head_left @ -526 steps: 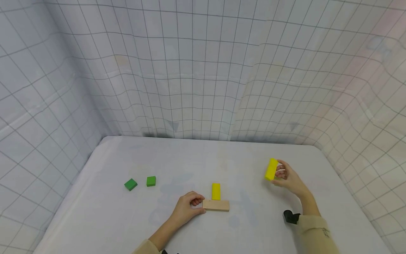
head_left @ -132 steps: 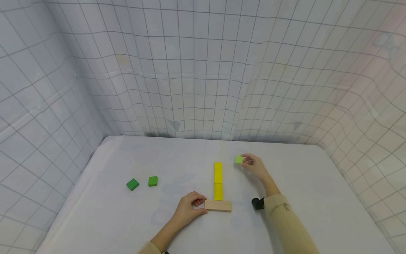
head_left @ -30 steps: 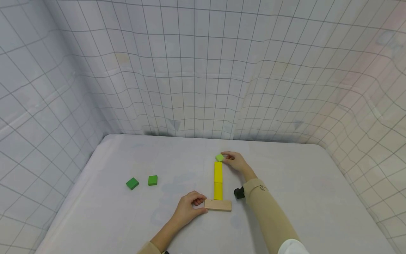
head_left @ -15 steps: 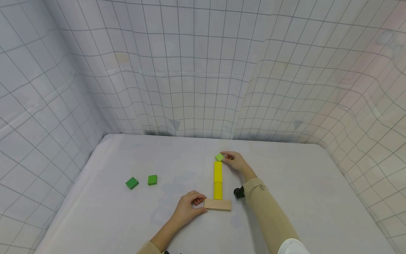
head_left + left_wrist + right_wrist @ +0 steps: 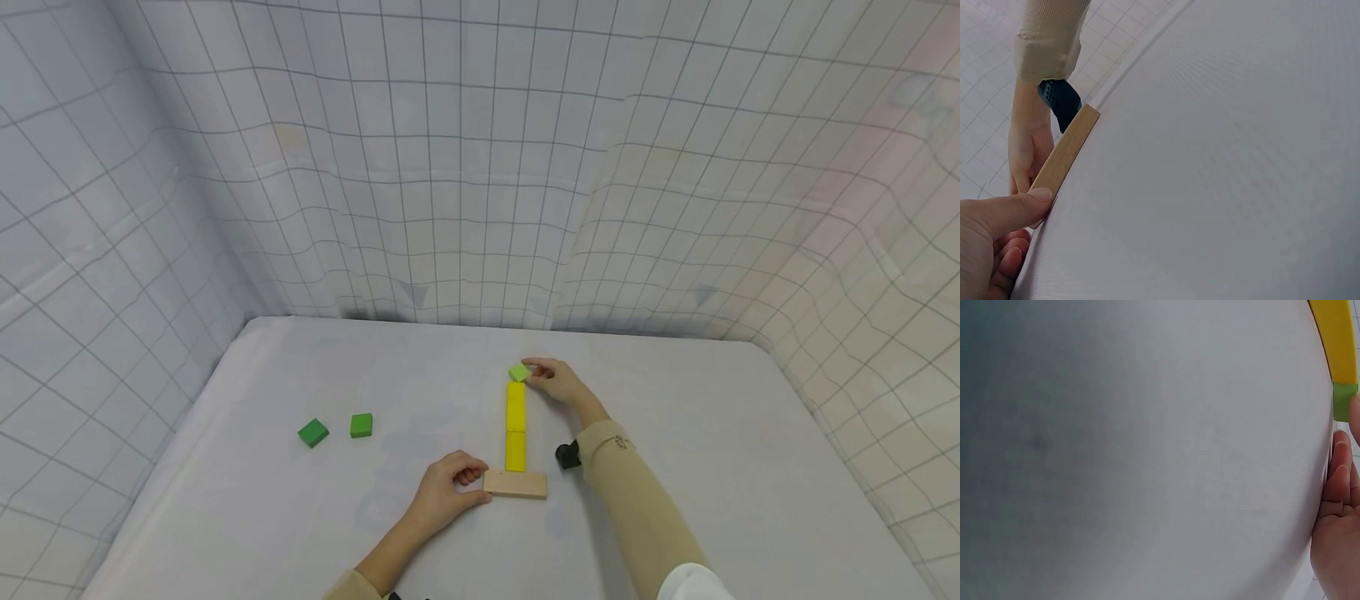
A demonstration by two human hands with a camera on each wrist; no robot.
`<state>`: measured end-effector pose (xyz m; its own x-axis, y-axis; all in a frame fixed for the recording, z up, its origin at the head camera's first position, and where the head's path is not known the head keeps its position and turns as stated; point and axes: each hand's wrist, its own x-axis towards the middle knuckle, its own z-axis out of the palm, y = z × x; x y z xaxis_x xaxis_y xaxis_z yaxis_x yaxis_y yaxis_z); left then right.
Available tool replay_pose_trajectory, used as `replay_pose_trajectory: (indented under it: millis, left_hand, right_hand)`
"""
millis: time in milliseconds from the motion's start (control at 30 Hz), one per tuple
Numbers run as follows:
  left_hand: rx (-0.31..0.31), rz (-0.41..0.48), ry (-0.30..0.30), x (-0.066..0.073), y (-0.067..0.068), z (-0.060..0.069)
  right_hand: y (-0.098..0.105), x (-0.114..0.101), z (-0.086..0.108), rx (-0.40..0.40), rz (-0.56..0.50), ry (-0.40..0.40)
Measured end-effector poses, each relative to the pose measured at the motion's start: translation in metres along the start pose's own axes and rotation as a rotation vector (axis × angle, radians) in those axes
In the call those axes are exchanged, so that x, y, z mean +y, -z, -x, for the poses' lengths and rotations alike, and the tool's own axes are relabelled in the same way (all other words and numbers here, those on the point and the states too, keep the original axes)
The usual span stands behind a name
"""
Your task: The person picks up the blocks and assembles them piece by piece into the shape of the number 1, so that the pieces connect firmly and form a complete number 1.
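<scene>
In the head view a plain wooden block [image 5: 515,484] lies crosswise near the front; my left hand [image 5: 446,492] pinches its left end between thumb and fingers. The left wrist view shows the thumb on that wooden block [image 5: 1066,150]. Two yellow blocks [image 5: 516,407] [image 5: 515,451] stand end to end in a line running back from it. At the far end of that line is a light green block [image 5: 519,372], turned at an angle, pinched by my right hand [image 5: 556,381]. In the right wrist view the light green block [image 5: 1344,401] meets the end of a yellow block [image 5: 1337,340].
Two dark green blocks [image 5: 312,432] [image 5: 362,425] lie apart on the left part of the white table [image 5: 420,367]. A grid-patterned white curtain [image 5: 450,167] rises behind the table and along both sides. A black device sits at the right wrist.
The two yellow blocks now form one line behind the wooden block. Since the 4.4-second-old frame, my right hand has brought the light green block leftward to their far end. The last second shows hardly any motion.
</scene>
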<state>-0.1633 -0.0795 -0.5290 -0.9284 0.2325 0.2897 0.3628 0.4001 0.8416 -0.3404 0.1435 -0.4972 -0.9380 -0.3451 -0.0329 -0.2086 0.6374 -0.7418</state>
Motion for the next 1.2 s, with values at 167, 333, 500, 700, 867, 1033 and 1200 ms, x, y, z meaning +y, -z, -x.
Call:
replay_pose_trajectory:
  millis: [167, 333, 500, 700, 867, 1033, 1200]
  left_hand:
    - [-0.003, 0.002, 0.003, 0.0002, -0.0003, 0.0000]
    - [-0.004, -0.002, 0.009, 0.0001, -0.0001, 0.0001]
    - [-0.006, 0.001, 0.012, -0.0002, 0.0000, 0.0003]
    - [-0.002, 0.002, 0.008, -0.0007, -0.0001, 0.0010]
    - [0.000, 0.001, 0.006, -0.0005, -0.0001, 0.0007]
    - [-0.002, 0.001, 0.000, -0.0008, -0.0005, 0.0007]
    - [0.000, 0.009, -0.002, -0.0012, -0.0008, 0.0007]
  right_hand:
    - [0.0012, 0.0024, -0.0003, -0.015, -0.016, -0.012]
    - [0.0020, 0.0039, -0.0012, -0.025, -0.045, 0.032]
    - [0.0018, 0.0046, -0.0021, -0.022, -0.073, 0.053]
    - [0.0004, 0.0050, -0.0044, -0.023, -0.070, 0.076]
    - [-0.0010, 0.0060, -0.0066, -0.028, -0.043, 0.078]
    - [-0.0016, 0.0066, -0.0072, -0.033, -0.031, 0.067]
    - [-0.0016, 0.0072, -0.0073, -0.032, -0.037, 0.069]
